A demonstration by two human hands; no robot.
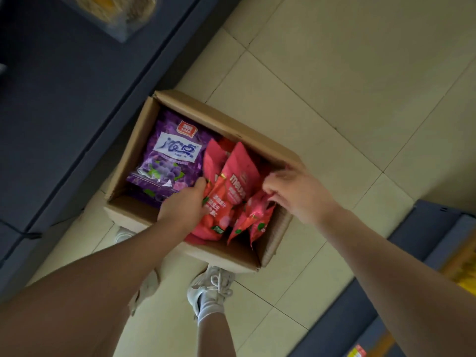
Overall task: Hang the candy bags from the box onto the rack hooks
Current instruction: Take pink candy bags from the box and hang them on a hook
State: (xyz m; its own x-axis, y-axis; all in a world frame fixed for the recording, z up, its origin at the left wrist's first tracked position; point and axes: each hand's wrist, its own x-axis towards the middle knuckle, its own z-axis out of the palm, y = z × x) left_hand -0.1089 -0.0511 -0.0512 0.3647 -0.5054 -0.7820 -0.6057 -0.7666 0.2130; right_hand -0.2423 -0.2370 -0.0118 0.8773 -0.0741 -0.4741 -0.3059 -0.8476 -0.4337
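A floor of pale beige tiles [334,81] with thin dark grout lines fills most of the view. Left of this floor runs a dark blue-grey shelf base [64,119], and above it, at the top edge, hangs a blurred clear packet of yellow goods [116,11]. On the floor's lower middle stands a white laced sneaker [210,287] with a white sock. At the floor's right edge sits another dark blue shelf unit [422,251] carrying yellow packaging [461,269].
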